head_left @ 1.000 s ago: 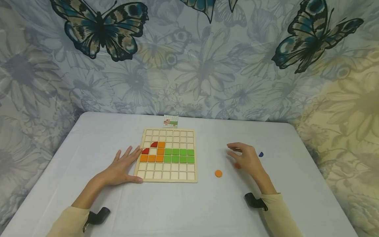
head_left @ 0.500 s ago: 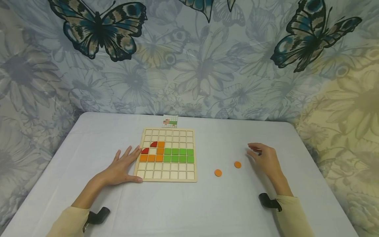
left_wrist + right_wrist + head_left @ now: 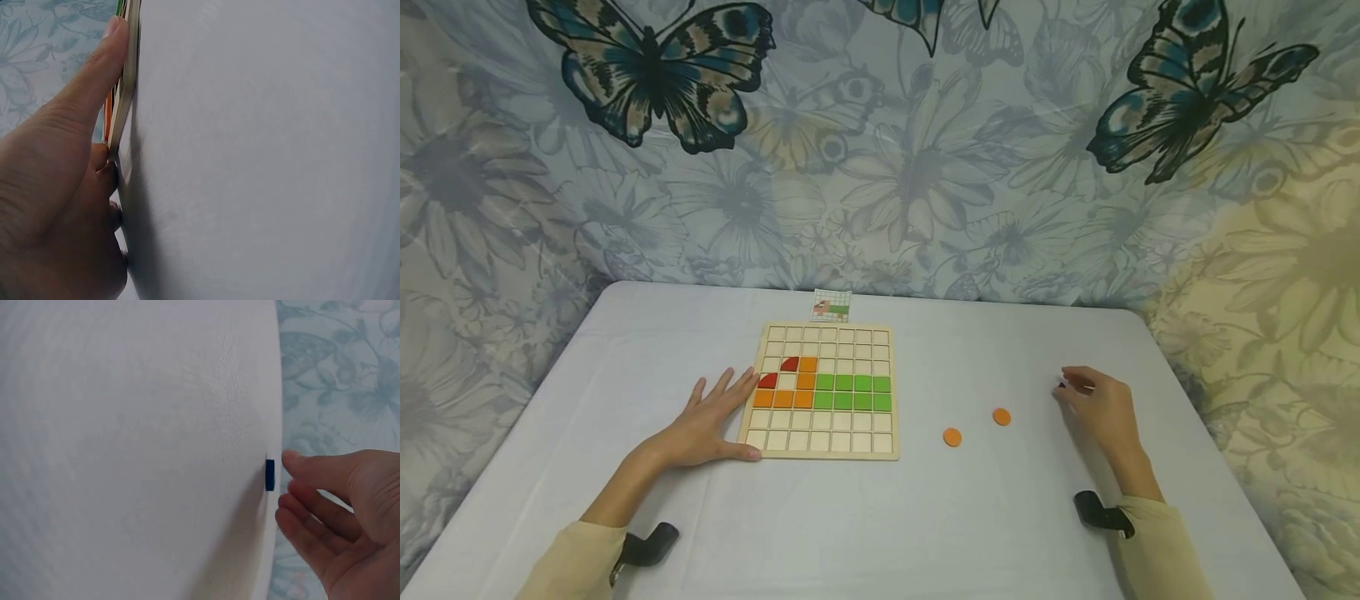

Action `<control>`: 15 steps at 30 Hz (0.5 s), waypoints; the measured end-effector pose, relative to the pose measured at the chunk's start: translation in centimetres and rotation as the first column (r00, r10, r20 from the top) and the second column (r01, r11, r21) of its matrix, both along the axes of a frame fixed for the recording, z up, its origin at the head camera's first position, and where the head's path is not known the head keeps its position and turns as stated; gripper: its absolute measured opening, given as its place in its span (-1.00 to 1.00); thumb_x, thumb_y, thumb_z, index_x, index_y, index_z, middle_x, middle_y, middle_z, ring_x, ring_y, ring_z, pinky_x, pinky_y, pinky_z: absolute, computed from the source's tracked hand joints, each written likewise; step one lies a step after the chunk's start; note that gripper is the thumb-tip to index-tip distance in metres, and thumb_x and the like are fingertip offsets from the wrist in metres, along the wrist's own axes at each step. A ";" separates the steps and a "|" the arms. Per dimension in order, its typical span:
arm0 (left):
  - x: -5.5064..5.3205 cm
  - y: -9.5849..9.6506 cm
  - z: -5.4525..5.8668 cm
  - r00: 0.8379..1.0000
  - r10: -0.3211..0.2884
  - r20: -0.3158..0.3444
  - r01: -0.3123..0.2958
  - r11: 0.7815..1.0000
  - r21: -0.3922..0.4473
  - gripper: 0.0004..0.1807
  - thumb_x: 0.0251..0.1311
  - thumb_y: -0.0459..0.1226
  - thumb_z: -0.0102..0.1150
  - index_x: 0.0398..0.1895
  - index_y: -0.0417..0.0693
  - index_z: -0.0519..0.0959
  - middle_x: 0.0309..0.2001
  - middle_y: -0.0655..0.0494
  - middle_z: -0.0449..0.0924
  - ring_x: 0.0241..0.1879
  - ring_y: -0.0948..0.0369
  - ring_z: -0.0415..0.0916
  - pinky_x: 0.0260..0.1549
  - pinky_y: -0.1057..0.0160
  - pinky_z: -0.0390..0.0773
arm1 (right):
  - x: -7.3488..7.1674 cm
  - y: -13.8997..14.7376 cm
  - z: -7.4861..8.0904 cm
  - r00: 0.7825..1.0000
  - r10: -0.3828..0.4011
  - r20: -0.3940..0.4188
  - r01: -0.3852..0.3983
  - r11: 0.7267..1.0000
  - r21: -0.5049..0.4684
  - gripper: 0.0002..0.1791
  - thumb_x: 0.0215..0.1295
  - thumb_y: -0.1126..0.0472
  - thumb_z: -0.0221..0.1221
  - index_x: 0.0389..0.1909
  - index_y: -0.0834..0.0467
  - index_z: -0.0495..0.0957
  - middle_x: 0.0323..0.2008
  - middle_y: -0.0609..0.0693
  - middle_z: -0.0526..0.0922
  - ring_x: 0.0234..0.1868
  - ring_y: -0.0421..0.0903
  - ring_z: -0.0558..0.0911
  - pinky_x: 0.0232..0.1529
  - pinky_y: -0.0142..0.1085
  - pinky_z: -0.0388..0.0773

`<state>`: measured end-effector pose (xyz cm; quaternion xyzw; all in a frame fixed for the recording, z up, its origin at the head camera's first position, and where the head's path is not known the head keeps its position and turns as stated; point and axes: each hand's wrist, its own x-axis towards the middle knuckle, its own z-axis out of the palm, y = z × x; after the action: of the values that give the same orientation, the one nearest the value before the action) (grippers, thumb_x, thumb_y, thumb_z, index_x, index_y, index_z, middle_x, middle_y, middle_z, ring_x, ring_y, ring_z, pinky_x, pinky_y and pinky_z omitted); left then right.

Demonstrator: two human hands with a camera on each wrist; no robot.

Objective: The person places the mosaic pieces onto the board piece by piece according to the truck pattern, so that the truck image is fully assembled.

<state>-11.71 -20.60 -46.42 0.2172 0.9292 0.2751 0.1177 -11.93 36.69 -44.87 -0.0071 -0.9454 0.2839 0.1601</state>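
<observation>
My left hand rests at the left edge of a wooden grid board, fingers spread, with the thumb along its near corner. On the board lie orange squares, green squares and two red quarter-round pieces. To the right, my right hand hovers over a small dark blue piece, a half-disc in the earlier head view. In the right wrist view, the thumb and loosely bent fingers stand apart right beside this piece, which sits on the white cloth.
Two orange discs lie on the white tablecloth between the board and my right hand. A small picture card lies behind the board. A butterfly-printed cloth hangs behind the table.
My right hand has moved right, away from the orange discs, to the blue piece. One disc it partly covered now shows fully. The left hand and board have stayed in place.
</observation>
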 end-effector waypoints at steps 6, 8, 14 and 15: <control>0.0 0.0 0.0 1.000 -0.001 -0.009 0.001 1.000 0.000 0.30 -0.17 0.25 0.44 0.53 -0.22 0.02 0.54 -0.17 -0.09 0.51 -0.24 -0.34 0.34 -0.33 -0.48 | -0.2 0.2 0.2 1.000 0.006 0.013 -0.007 1.000 0.029 -0.65 0.06 0.39 0.40 -0.11 0.43 0.63 -0.26 0.34 0.70 -0.24 0.27 0.68 -0.32 -0.51 0.49; -0.1 0.0 -0.1 1.000 0.001 0.000 -0.001 1.000 -0.002 0.31 -0.18 0.25 0.44 0.54 -0.21 0.01 0.55 -0.16 -0.10 0.51 -0.23 -0.35 0.35 -0.32 -0.49 | -0.3 0.2 0.1 1.000 0.013 0.023 -0.014 1.000 0.028 -0.64 0.04 0.40 0.41 -0.11 0.43 0.63 -0.27 0.34 0.70 -0.25 0.27 0.69 -0.34 -0.60 0.42; -0.2 -0.1 -0.3 1.000 0.001 0.014 -0.001 1.000 -0.005 0.32 -0.18 0.26 0.44 0.54 -0.20 -0.01 0.56 -0.14 -0.13 0.52 -0.21 -0.38 0.35 -0.30 -0.52 | -0.8 0.3 0.0 0.996 0.065 0.064 -0.066 0.998 0.015 -0.63 0.03 0.54 0.31 -0.06 0.46 0.60 -0.18 0.40 0.67 -0.16 0.33 0.67 -0.16 0.01 0.63; -0.1 -0.1 -0.3 1.000 0.000 0.010 0.000 1.000 -0.001 0.32 -0.18 0.26 0.44 0.54 -0.20 -0.01 0.55 -0.15 -0.12 0.52 -0.21 -0.37 0.35 -0.30 -0.52 | -0.8 0.4 0.1 0.994 0.077 0.074 -0.078 0.997 0.008 -0.63 0.04 0.57 0.27 -0.05 0.46 0.59 -0.16 0.41 0.66 -0.14 0.35 0.66 -0.12 0.09 0.59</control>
<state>-11.84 -20.72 -46.70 0.2156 0.9287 0.2757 0.1225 -12.72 37.06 -44.76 0.0202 -0.9518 0.2841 0.1142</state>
